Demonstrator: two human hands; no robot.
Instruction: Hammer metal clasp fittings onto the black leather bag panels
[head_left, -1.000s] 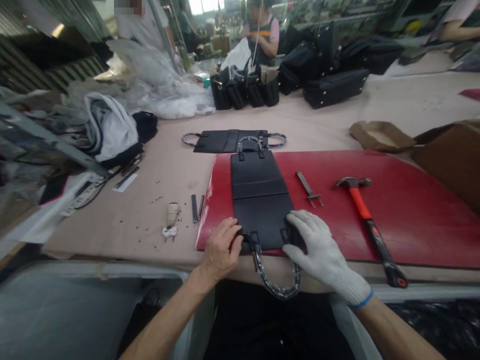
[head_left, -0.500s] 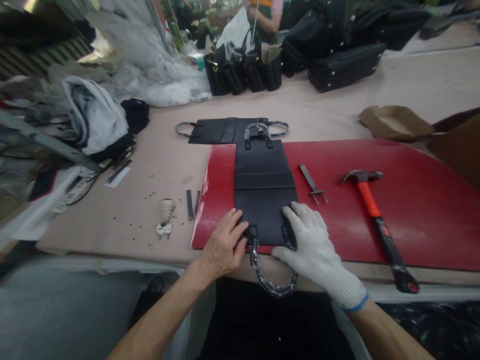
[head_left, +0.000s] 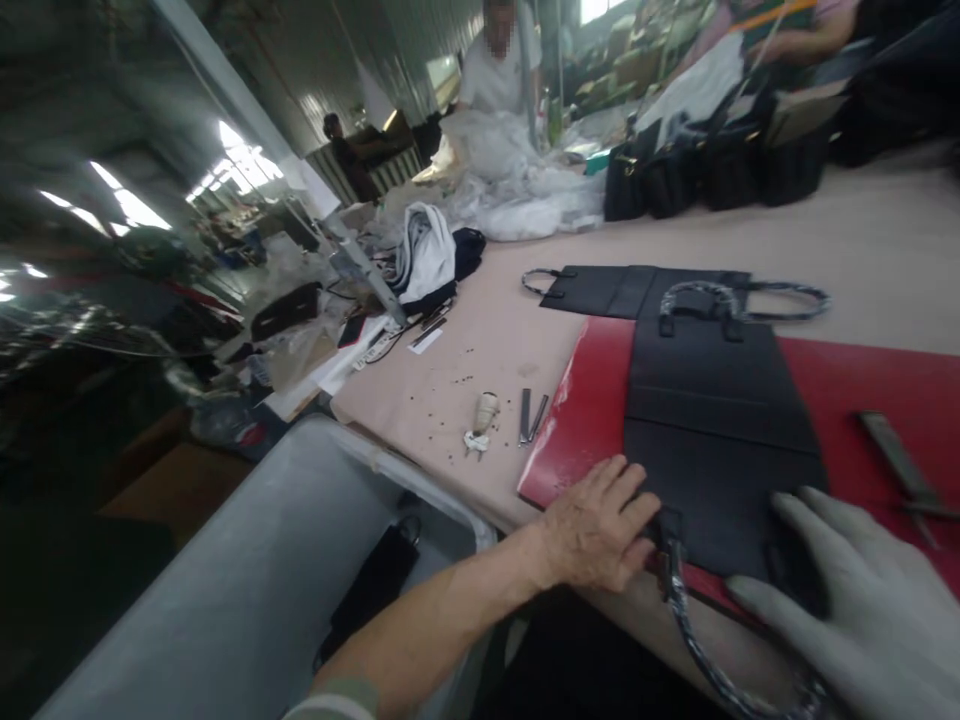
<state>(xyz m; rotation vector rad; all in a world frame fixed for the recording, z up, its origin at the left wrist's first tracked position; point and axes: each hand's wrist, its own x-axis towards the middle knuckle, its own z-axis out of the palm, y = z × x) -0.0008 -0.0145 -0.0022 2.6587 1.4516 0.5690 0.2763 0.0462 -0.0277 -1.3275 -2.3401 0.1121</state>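
A black leather bag panel (head_left: 712, 440) lies across a red board (head_left: 585, 400), with a plastic-wrapped handle at each end. The near handle (head_left: 694, 630) hangs past the table's front edge. My bare left hand (head_left: 600, 525) rests at the panel's near left corner, fingers apart, fingertips touching the edge beside the handle's base. My right hand (head_left: 862, 590), in a white knitted glove, lies over the near right corner with its fingers spread and thumb apart. What is beneath the palms is hidden. A two-pronged metal tool (head_left: 900, 460) lies right of the panel.
A second black panel (head_left: 615, 290) with handles lies behind. On the table (head_left: 420, 400) are a wrapped-handle tool (head_left: 484, 415) and two metal rods (head_left: 529, 415). Black bags (head_left: 720, 160) stand at the back. Below left is a grey bin (head_left: 247, 570) holding a black item. People are beyond.
My view has swung left, so the table things appear farther right, and the bin and people beyond have come into view. The hammer is out of frame. Both hands stay on the panel.
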